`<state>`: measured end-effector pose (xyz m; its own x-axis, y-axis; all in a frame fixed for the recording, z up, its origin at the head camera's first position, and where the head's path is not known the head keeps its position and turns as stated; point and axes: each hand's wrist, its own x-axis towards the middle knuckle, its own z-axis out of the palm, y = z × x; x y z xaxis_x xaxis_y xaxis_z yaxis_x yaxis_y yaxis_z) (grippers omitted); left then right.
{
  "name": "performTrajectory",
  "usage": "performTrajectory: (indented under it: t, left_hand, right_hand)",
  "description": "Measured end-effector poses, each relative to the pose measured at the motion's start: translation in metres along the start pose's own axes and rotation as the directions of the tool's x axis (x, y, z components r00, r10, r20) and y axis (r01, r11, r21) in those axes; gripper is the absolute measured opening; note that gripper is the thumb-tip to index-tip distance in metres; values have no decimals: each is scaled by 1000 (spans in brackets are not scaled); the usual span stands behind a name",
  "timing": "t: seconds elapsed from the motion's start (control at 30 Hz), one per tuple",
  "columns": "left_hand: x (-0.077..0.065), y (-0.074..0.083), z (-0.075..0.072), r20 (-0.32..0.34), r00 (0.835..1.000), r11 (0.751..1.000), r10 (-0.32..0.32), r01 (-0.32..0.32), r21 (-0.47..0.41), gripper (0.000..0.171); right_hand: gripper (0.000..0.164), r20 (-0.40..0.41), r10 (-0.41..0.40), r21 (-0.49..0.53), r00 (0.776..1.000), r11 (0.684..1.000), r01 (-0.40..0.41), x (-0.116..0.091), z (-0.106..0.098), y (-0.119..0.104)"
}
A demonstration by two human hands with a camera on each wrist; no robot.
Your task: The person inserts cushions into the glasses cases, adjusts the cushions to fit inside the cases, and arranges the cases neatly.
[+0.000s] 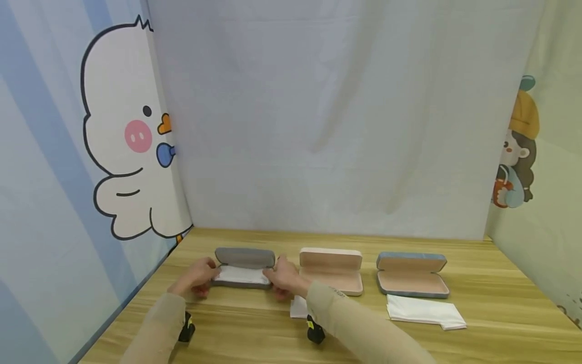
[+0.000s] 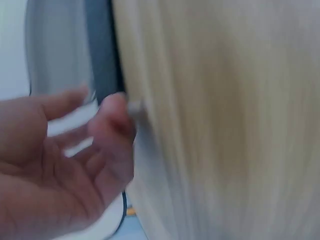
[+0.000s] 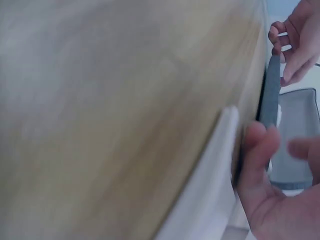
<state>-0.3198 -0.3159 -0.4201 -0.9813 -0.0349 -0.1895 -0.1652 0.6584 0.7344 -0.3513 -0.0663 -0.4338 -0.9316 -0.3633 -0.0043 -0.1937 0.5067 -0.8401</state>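
Note:
An open grey glasses case (image 1: 245, 257) stands at the left of the table, its lid raised at the back. A folded white cloth (image 1: 241, 274) lies in its lower half. At the case's left end is my left hand (image 1: 200, 275), thumb by the cloth and curled fingers outside the wall. My right hand (image 1: 285, 275) holds the right end likewise, its fingers (image 3: 262, 145) bent against the outer side. In the left wrist view the case's edge (image 2: 101, 55) runs just beyond the thumb and fingertips. Fingertip contact is partly hidden.
Right of it stand an open cream glasses case (image 1: 331, 260) and an open blue one (image 1: 411, 263). A folded white cloth (image 1: 423, 311) lies before the blue case. Another white cloth (image 1: 298, 307) is partly covered by my right sleeve. Curtains border the wooden table (image 1: 245, 333).

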Motion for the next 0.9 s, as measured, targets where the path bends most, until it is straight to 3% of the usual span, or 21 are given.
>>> performTrajectory:
  t: [0.07, 0.2, 0.33, 0.47, 0.63, 0.9]
  left_hand:
    - [-2, -2, -6, 75, 997, 999, 19, -15, -51, 49]
    - [-3, -5, -15, 197, 978, 992, 72, -49, -118, 84]
    - [0, -7, -16, 226, 966, 987, 128, -103, -123, 108]
    - [3, -7, -13, 196, 969, 986, 147, -128, -103, 110]
    - [5, -6, -11, 182, 976, 988, 123, -103, -115, 108]
    - [3, -7, -12, 191, 970, 980, 153, -124, -155, 106]
  right_hand:
    - [69, 70, 16, 40, 997, 999, -19, -3, -4, -1]
    - [94, 173, 26, 117, 985, 992, -47, -6, -9, -3]
    - [103, 186, 30, 146, 982, 988, -58, -5, -10, -2]
    - [99, 157, 37, 150, 987, 987, -61, -3, -7, 0]
    - [85, 149, 41, 196, 988, 978, -70, -1, -5, 2]
    - [78, 172, 25, 274, 985, 959, -72, -1, -4, 4]
